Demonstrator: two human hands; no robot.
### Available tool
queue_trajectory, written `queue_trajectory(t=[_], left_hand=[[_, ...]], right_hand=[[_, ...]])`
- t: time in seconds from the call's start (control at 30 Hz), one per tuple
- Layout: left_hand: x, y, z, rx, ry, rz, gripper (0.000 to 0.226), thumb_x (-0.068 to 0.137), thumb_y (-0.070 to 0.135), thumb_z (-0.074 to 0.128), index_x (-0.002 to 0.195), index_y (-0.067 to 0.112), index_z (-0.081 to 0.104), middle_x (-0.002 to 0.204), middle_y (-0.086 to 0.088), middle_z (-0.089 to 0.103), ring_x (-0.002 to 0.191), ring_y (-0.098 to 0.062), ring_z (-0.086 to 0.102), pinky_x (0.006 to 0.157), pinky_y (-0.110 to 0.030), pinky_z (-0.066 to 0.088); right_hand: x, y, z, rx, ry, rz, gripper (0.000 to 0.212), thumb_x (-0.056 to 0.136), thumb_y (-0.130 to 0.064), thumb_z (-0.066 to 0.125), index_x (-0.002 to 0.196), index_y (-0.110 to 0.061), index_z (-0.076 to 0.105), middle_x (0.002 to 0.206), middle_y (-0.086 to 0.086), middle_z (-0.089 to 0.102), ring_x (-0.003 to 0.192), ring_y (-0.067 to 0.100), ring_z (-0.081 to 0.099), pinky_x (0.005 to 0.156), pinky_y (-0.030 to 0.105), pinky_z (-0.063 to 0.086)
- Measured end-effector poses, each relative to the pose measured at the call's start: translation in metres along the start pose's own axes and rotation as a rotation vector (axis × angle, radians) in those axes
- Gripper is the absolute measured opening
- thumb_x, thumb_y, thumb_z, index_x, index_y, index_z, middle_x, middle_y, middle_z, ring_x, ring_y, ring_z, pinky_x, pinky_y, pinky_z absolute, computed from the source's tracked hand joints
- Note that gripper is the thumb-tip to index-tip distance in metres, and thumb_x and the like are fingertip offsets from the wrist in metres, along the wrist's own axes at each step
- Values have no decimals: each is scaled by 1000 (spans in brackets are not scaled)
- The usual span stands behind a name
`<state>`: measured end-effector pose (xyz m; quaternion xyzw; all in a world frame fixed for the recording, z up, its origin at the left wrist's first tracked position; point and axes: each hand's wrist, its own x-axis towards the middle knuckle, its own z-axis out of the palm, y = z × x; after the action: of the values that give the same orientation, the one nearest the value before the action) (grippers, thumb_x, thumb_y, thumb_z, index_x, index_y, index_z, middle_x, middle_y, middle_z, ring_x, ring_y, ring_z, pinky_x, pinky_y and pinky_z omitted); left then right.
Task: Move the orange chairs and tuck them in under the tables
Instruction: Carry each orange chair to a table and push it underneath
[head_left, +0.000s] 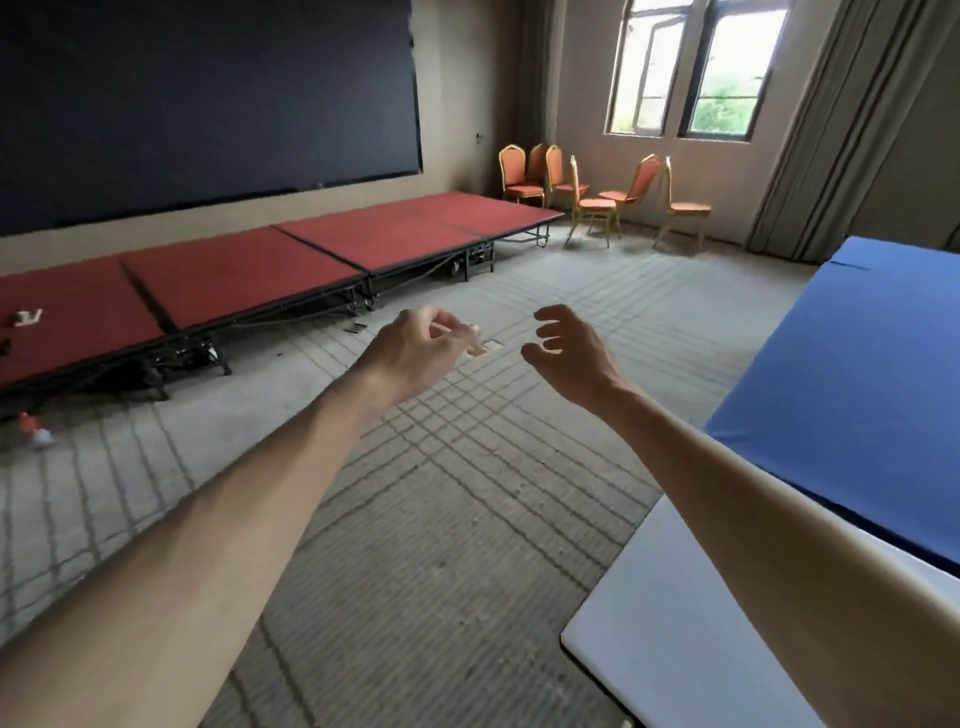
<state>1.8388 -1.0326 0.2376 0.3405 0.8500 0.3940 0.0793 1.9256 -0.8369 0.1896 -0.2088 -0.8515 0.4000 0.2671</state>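
Several orange chairs with gold frames (592, 200) stand grouped in the far corner below the window, well beyond my reach. A table under a blue cloth (852, 374) runs along the right, and a bare white table (675, 639) sits at the lower right. My left hand (415, 353) and my right hand (569, 353) are both stretched out in front of me over the carpet, fingers loosely curled, holding nothing. Neither hand touches a chair or a table.
A low red stage platform (249, 280) on black metal legs lines the left wall under a large dark screen (208, 98). A small red-and-white object (34, 428) lies on the carpet near it. Patterned grey carpet (415, 519) stretches toward the chairs. Curtains (841, 130) hang at the right.
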Motion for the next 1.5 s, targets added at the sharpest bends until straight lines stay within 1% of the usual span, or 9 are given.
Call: queue_trajectory(t=[0.1, 0.2, 0.37, 0.53, 0.63, 0.9, 1.07, 1.33, 1.5], left_hand=[[75, -23, -40, 53, -20, -77, 49, 79, 71, 54, 105, 30, 61, 110, 5, 62, 102, -17, 58, 88, -36, 47], [145, -46, -78, 25, -9, -89, 42, 88, 63, 56, 106, 26, 62, 108, 3, 61, 102, -19, 56, 83, -34, 44], [250, -82, -122, -34, 13, -82, 43, 87, 62, 56, 100, 21, 61, 102, 4, 62, 93, -16, 57, 80, -35, 44], [366, -118, -148, -89, 40, -51, 45, 88, 59, 56, 93, 15, 62, 94, -1, 61, 87, -24, 58, 82, -35, 46], [448, -155, -157, -103, 30, -54, 43, 86, 61, 57, 100, 21, 63, 101, -3, 66, 95, -19, 60, 89, -36, 47], [686, -200, -193, -105, -6, 63, 37, 88, 57, 59, 102, 23, 63, 103, 4, 63, 94, -11, 56, 81, -32, 45], [808, -205, -183, -150, -26, 107, 36, 90, 53, 59, 106, 21, 63, 101, 5, 63, 97, -13, 57, 83, -33, 45], [1021, -224, -157, -101, -97, 139, 35, 89, 54, 59, 104, 23, 60, 97, 5, 61, 92, -11, 55, 83, -34, 45], [1182, -229, -134, -26, -164, 152, 39, 89, 58, 58, 111, 25, 58, 104, 8, 59, 91, -8, 53, 69, -28, 41]], right_hand=[[74, -16, 27, 41, 58, 48, 42, 87, -26, 69, 127, -23, 56, 118, -1, 66, 103, 15, 64, 89, 34, 54], [142, -37, 48, 4, 77, 22, 43, 87, -28, 69, 128, -24, 55, 120, -2, 66, 103, 13, 64, 90, 37, 55], [246, -63, 81, -86, 72, -45, 42, 88, -28, 69, 127, -22, 58, 117, -3, 67, 101, 12, 65, 83, 25, 51], [360, -61, 116, -154, 76, -46, 41, 88, -27, 70, 127, -21, 58, 119, 0, 67, 102, 14, 64, 92, 32, 53], [441, -50, 147, -191, 74, -38, 41, 88, -27, 70, 127, -22, 58, 120, 1, 66, 104, 15, 64, 93, 35, 53], [646, -32, 199, -306, 109, -27, 43, 88, -28, 69, 129, -21, 56, 123, 0, 65, 102, 14, 63, 92, 35, 53], [753, -13, 209, -310, 161, 7, 44, 88, -27, 69, 130, -19, 57, 121, 1, 66, 101, 14, 63, 89, 31, 52], [940, 52, 241, -267, 246, 49, 42, 87, -27, 69, 127, -20, 57, 119, 1, 67, 101, 16, 65, 94, 39, 53], [1095, 106, 257, -221, 294, 59, 41, 87, -25, 71, 125, -18, 57, 119, 1, 67, 98, 13, 63, 93, 35, 53]])
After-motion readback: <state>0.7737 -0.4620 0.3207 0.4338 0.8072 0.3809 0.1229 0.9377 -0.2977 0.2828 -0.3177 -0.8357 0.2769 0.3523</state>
